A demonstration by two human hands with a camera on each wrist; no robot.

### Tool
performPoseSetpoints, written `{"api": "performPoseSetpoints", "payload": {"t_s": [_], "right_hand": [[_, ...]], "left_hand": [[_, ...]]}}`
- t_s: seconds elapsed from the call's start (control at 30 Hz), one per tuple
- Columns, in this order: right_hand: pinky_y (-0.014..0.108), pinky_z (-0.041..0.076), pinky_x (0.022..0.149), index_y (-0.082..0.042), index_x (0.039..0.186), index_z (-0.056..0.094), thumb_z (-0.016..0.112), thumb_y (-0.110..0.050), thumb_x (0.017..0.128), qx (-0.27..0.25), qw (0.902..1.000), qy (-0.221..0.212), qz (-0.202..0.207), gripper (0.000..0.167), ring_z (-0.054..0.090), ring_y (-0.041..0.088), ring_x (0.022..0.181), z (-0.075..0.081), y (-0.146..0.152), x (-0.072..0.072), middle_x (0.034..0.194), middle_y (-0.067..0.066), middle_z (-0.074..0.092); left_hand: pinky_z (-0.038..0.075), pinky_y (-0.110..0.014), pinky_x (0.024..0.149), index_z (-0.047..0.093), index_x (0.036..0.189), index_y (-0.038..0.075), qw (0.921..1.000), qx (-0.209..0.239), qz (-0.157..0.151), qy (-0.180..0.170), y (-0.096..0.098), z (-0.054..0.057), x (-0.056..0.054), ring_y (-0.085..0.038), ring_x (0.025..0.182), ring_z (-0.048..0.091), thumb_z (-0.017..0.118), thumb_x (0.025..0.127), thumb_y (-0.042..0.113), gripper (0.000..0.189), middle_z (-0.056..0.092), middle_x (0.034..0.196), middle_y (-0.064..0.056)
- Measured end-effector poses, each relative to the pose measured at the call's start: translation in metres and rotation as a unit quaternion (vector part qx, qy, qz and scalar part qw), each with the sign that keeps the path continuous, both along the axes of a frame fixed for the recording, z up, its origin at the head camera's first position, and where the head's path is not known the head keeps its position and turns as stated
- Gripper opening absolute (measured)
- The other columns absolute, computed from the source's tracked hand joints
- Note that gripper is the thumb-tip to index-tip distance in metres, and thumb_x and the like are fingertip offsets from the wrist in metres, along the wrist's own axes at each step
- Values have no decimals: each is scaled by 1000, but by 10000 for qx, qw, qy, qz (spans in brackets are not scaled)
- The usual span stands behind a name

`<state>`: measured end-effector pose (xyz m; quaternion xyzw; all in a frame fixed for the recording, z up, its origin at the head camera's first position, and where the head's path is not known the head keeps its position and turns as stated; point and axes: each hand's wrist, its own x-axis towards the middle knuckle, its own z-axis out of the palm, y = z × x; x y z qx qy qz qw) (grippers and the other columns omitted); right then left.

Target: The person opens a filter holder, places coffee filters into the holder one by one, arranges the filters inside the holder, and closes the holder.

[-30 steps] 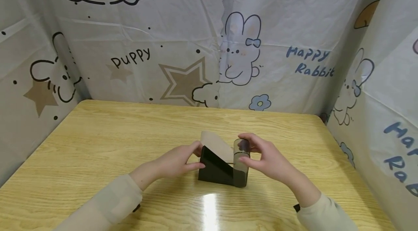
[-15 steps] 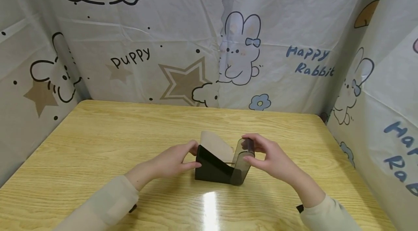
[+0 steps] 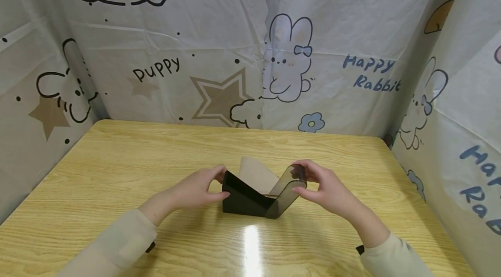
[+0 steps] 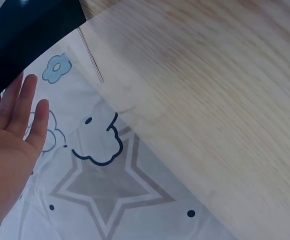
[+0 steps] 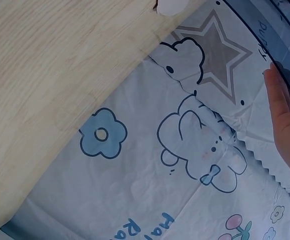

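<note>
Fingers and thumb of the left hand are spread part-way and pinch the tall left end of a black wedge-shaped base, thumb on the near side and fingertips mostly hidden behind; the right hand is likewise half open, with its thumb on the near side of a smoky see-through cover and its fingers at the upper far end, holding it between them; the base is low on the wood-grain table, between the two hands, with its top edge sloping down towards the right; the cover rises from that low right end, tilted up and to the right, so that base and cover make a wide V; just behind them is a tan sheet-like piece with a rounded upper edge, its lower part hidden, and whether it touches the base I cannot tell; the left wrist view shows the fingers stretched out under a dark face of the base, and the right wrist view shows the hand against the cover's dark edge; both arms wear pale sleeves; beyond the table hangs a white curtain printed with rabbits, puppies, stars and flowers.
</note>
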<state>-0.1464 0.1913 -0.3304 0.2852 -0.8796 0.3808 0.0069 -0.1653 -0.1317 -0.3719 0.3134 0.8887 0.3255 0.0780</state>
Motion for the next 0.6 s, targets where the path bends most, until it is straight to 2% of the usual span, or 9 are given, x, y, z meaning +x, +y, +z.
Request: {"api": "performPoseSetpoints", "payload": {"t_s": [0.07,0.17,0.23,0.3,0.47,0.6], "right_hand": [[33,50,90,-5,119,54,71,-9,82,7,10000,-31,-12,41,64,18,98,0,0,0,108,6,66],[33,50,90,-4,119,54,70,-10,83,-4,10000,-66,-16,40,64,19,99,0,0,0,109,7,65],[33,50,90,-4,119,54,70,-11,83,-20,10000,-71,-5,40,64,20,99,0,-1,0,109,7,65],[33,50,90,-4,119,54,70,-12,83,-27,10000,-79,6,40,64,19,99,0,-1,0,109,7,65],[32,50,91,-5,119,54,72,-11,81,-34,9999,-119,9,42,64,19,99,0,-1,0,109,6,65],[33,50,90,-5,118,54,72,-11,81,-21,9999,-109,-28,42,64,19,98,-1,0,-1,108,6,66]], "left_hand": [[46,-44,92,51,110,22,9999,-9,98,-117,0,1,-1,-17,106,60,66,86,38,33,64,107,4],[45,-45,94,51,122,18,9994,-83,241,-245,5,2,-4,-21,111,57,70,80,45,53,61,118,0],[44,-45,95,52,126,15,9991,-52,274,-317,9,3,-6,-25,113,56,73,78,44,61,60,123,-4],[44,-47,96,56,124,14,9989,55,217,-405,11,4,-7,-25,114,57,74,77,41,57,62,121,-2],[44,-48,95,63,102,20,9968,392,56,-690,11,5,-8,-18,105,61,76,76,34,32,68,99,9],[44,-47,95,63,101,21,9967,407,45,-696,10,5,-9,-16,101,63,76,77,33,29,68,97,10]]}}
